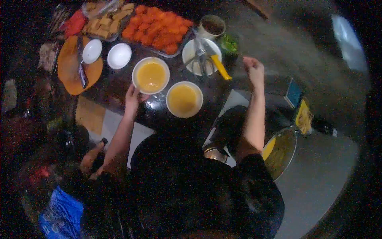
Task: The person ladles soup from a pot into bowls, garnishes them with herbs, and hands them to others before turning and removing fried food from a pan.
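My left hand (pixel 133 96) grips the lower left rim of a white bowl of yellow-orange soup (pixel 151 76), thumb at its side. A second bowl of similar soup (pixel 184 99) stands just to the right, untouched. My right hand (pixel 254 68) is raised over the right part of the counter, its fingers pinched together; whether anything small is between them I cannot make out. Nearest to it are some chopped green herbs (pixel 229 43) and a white bowl (pixel 188 55) with metal utensils and a yellow-handled tool (pixel 220 67) lying across it.
Behind stand a tray of orange chunks (pixel 155 28), a tray of tan pieces (pixel 105 26) and a cup (pixel 212 26). Two small white dishes (pixel 119 56) (pixel 92 51) sit near an orange-brown board (pixel 68 65) with a knife. A large pot (pixel 284 153) is at right. Another person's hand (pixel 92 157) shows lower left.
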A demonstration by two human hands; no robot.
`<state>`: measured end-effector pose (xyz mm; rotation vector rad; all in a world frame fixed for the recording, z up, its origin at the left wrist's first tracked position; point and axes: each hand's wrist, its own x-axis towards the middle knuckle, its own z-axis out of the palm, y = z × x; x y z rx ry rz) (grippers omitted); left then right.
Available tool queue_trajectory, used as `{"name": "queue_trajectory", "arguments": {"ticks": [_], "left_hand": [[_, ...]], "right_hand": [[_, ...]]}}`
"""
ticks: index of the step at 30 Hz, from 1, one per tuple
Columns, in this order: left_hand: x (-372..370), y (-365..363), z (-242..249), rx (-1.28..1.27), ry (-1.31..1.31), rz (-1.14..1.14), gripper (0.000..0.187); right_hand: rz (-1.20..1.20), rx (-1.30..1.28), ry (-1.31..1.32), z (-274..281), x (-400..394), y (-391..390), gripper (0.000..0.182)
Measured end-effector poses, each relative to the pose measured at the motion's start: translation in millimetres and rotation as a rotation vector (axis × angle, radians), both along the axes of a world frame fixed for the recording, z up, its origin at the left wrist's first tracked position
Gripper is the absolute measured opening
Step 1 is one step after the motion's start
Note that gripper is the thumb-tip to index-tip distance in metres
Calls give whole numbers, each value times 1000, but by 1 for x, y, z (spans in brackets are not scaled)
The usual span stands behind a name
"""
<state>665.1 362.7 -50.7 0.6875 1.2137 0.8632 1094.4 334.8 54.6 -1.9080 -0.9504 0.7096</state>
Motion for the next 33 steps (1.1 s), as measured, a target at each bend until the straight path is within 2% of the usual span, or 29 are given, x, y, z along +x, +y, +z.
{"name": "queue_trajectory", "arguments": {"ticks": [2,4,6,8,9,11,13,14,15,16,17,19,21,25,27,28,30,33], "left_hand": [[-3,-1,-4,27,34,-61,38],[-1,-2,-1,9,-38,-13,39],[-6,0,-7,-63,-111,24,41],[-4,1,0,-58,-87,-3,41],[-2,0,1,-62,-102,24,42],[2,1,4,-58,-78,12,40],[4,1,11,-44,-58,4,38],[4,0,15,26,52,-31,38],[7,-1,16,103,158,-68,38],[9,-2,9,145,180,-25,38],[9,-2,4,81,100,-10,38],[6,-2,-2,16,9,-8,39],[5,1,-7,-38,35,0,40],[4,1,-14,-76,-26,-35,42],[0,3,-19,-68,-37,-24,43],[-1,2,-22,-56,-51,-10,43],[-2,2,-23,-38,-25,-13,43],[4,3,-8,30,87,-31,43]], "right_hand": [[169,90,-192,24,-39,-9,14],[245,46,-164,32,-89,-14,17],[142,56,193,5,-139,-13,12],[536,-327,-409,-19,-173,-15,14],[538,-331,-408,-21,-177,-15,14],[764,-64,-937,-23,-179,-14,20],[602,-221,-1030,5,-153,-10,28],[310,-69,-753,-2,-124,-13,26],[335,63,-950,29,-105,-7,25],[239,58,-975,29,-77,-3,19],[165,-74,-1001,37,-61,6,19],[146,-212,-1100,-2,-13,26,19],[277,-497,-1099,-15,0,49,18],[226,-593,-931,-49,29,71,16],[293,-353,-731,-53,45,70,20],[292,-352,-731,-56,53,67,20],[133,-244,-272,-65,68,60,23],[146,-176,-223,-71,86,47,18]]}}
